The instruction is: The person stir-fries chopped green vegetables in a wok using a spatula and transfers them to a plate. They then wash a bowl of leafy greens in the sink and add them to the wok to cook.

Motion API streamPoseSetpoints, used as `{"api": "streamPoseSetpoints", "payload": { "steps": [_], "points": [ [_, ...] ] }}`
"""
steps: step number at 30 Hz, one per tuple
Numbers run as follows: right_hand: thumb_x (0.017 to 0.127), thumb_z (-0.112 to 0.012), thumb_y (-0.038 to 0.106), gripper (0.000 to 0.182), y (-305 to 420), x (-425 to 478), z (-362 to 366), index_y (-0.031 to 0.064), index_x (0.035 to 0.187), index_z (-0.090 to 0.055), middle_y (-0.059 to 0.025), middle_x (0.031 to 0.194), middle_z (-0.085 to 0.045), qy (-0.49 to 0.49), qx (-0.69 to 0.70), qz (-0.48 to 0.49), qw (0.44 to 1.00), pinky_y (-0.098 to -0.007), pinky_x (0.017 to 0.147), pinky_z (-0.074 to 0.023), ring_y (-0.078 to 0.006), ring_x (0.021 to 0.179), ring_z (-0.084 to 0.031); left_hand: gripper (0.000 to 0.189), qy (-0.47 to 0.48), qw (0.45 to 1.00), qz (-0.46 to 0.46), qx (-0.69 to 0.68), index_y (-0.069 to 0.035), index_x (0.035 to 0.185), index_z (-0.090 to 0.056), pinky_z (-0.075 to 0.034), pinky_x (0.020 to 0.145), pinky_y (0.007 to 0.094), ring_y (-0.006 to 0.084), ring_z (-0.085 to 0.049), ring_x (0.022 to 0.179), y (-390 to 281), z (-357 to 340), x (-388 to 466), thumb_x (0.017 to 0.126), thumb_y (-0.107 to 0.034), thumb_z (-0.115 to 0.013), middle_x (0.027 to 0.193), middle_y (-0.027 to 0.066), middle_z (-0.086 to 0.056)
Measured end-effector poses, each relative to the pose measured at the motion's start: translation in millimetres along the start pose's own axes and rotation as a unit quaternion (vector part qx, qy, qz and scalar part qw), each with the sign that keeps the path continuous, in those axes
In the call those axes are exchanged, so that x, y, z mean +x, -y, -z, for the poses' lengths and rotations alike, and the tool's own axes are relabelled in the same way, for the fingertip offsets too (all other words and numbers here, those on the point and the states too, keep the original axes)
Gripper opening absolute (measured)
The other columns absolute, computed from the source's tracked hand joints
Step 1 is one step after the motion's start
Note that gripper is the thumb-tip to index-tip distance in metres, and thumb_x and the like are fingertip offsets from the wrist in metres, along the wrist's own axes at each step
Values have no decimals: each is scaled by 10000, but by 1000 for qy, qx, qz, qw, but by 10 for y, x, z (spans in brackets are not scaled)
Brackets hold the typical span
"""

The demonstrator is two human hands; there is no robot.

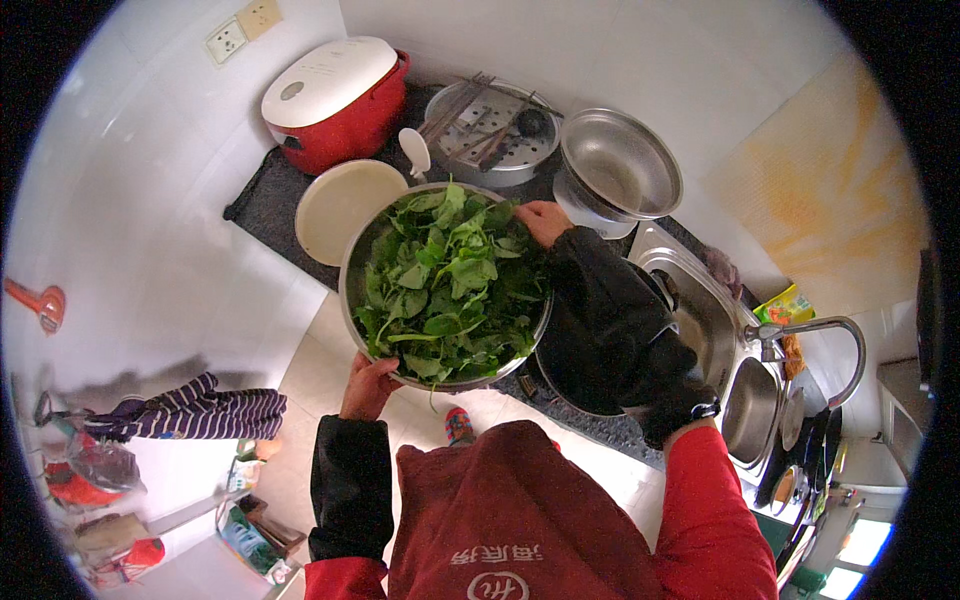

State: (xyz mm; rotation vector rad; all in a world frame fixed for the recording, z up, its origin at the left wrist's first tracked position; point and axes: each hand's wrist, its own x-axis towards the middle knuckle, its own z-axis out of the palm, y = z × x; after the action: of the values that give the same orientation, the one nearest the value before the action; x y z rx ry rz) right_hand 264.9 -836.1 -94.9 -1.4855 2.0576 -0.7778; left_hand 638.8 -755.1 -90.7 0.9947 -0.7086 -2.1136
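A wide metal bowl (347, 319) heaped with leafy greens (450, 277) is held in front of me, its rim round. My left hand (367, 386) grips the rim at the lower left, thumb on top and fingers hidden underneath. On the upper right side, my right hand (545, 223) has hold of the rim beside the leaves; part of its grip is hidden. Just past the bowl's upper left lies a round cream plate or lid (349, 206), with a white rice paddle (415, 150) next to it.
A red and white rice cooker (334, 105) stands in the corner. Chopsticks lie on a perforated steamer pan (495, 127), beside stacked metal bowls (622, 165). To the right is a double sink (694, 300) with a curved faucet (847, 330). A striped cloth (202, 412) hangs at left.
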Motion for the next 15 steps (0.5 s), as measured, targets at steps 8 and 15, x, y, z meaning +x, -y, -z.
{"api": "streamPoseSetpoints", "payload": {
  "steps": [8, 15],
  "points": [
    [769, -520, 474, 435, -17, -11, 35, 63, 818, -656, -149, 691, -611, -3, 14, -29, 999, -364, 606, -462, -254, 645, -605, 484, -4, 1000, 4, -6, -39, 1204, -379, -513, 785, 423, 267, -554, 977, -32, -27, -23, 737, 26, -490, 1122, 127, -517],
    [785, -487, 468, 450, 265, -168, 219, 51, 827, -650, -157, 723, -614, -9, 19, 38, 999, -372, 624, -460, -288, 679, -602, 412, -34, 999, -3, 20, -5, 1140, -424, -516, 759, 416, 267, -575, 922, -219, -159, -152, 731, 33, -455, 1060, 138, -538]
  ]
}}
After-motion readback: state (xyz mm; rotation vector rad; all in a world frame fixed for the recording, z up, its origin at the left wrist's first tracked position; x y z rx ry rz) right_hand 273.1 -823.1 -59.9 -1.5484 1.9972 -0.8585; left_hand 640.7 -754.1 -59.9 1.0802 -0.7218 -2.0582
